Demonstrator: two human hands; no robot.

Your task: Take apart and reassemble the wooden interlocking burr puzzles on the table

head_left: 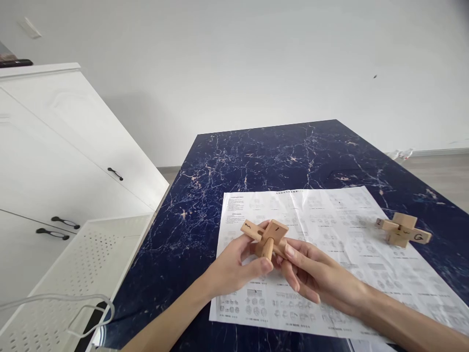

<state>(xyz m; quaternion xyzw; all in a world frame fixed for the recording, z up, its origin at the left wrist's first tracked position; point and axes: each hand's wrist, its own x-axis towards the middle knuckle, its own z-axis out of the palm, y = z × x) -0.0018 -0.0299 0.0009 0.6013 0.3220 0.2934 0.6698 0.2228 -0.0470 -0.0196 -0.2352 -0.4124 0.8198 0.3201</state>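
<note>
Both hands — left hand point(234, 266), right hand point(315, 276) — grip wooden puzzle point(266, 236).

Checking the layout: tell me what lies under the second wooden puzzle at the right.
The second wooden puzzle rests on the instruction sheet, which lies on the marble table. The print beneath it is covered.

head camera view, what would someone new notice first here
Both hands meet low in the middle: the left hand and right hand together hold a wooden puzzle of crossed blocks just above a big instruction sheet. The sheet lies on a dark blue marbled table that fills the middle of the view. A second wooden puzzle sits alone on the sheet's right edge, and white cabinets stand at left.
</note>
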